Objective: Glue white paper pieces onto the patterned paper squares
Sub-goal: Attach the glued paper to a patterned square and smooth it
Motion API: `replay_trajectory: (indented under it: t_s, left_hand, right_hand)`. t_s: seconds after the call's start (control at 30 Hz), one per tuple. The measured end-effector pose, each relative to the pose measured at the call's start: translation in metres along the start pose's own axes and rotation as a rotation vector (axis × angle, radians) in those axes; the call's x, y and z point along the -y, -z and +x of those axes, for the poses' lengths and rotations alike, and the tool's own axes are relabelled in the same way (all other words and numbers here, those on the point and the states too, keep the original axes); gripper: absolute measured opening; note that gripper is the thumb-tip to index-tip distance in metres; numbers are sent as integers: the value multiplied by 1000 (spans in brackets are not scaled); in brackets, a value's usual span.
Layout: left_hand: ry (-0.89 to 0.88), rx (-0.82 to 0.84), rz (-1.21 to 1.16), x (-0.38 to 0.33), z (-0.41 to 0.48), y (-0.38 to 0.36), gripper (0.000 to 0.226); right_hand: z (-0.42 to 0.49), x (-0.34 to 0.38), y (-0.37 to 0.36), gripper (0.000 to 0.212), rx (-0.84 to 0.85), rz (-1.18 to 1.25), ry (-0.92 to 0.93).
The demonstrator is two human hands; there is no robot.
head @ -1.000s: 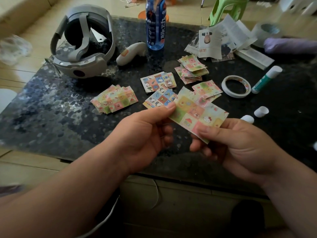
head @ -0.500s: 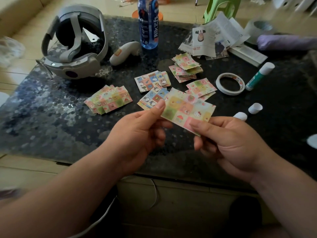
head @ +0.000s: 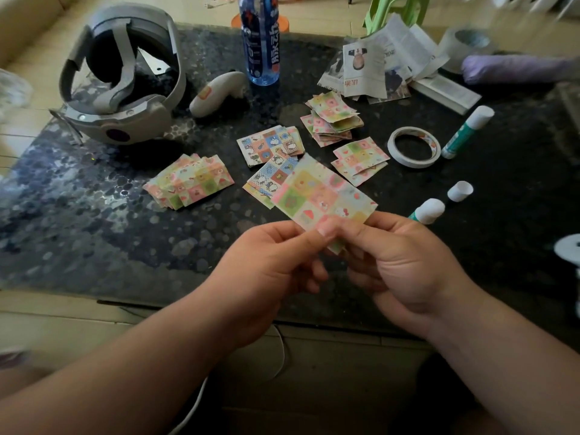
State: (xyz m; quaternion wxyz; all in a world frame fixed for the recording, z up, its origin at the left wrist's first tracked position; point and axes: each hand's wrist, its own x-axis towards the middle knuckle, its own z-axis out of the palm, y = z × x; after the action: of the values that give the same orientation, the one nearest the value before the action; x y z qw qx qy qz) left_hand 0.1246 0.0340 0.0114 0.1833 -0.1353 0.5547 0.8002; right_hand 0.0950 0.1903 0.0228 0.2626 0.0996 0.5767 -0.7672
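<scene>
1. A patterned paper square [head: 320,196] is being pinched at its near edge by both the left hand [head: 270,271] and the right hand [head: 398,265], probably so that it is being held flat for checking.
2. An uncapped glue stick [head: 427,211] is being kept just beyond the right hand, its cap [head: 459,191] farther out, likely for quick reach.
3. Stacks of squares [head: 188,180] are being kept beyond the left hand on a dark speckled table [head: 78,221]. A headset [head: 122,76] and a bottle [head: 260,42] are being left farther off.

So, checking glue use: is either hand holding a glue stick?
No, the left hand and right hand both pinch the patterned paper.
</scene>
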Motion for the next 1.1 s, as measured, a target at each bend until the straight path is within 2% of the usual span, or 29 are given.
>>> replay_trajectory:
  t_s: [0.13, 0.27, 0.37, 0.5, 0.6, 0.67, 0.73, 0.77, 0.9, 1.1]
  left_hand:
    - [-119, -34, 126, 4, -3, -2, 20]
    - [-186, -10, 140, 4, -5, -4, 20]
    - [-214, -8, 179, 4, -6, -4, 17]
    - [-219, -11, 195, 2, -7, -4, 17]
    - [-208, -58, 175, 4, -7, -4, 21]
    - [-184, -119, 140, 7, -4, -5, 23]
    - [-145, -166, 76, 11, -1, -4, 25]
    - [-126, -170, 41, 13, 1, -3, 23]
    - [-62, -121, -43, 18, 1, -3, 17]
    - [75, -106, -49, 20, 5, 1, 20]
  right_hand:
    - [0, -2, -1, 12, 38, 55, -69]
    - [0, 6, 4, 22, 80, 71, -76]
    - [3, 15, 7, 27, 25, 112, -48]
    - [9, 18, 15, 20, -125, 254, -68]
    - [7, 10, 14, 29, -171, 227, -73]
    - [0, 1, 9, 33, -72, 107, -45]
    - [-9, -5, 0, 24, 50, -28, 3]
    - [-11, -7, -2, 20, 57, -65, 22]
    - [-9, -9, -4, 15, -35, -29, 55]
    - [2, -16, 3, 25, -94, -71, -26]
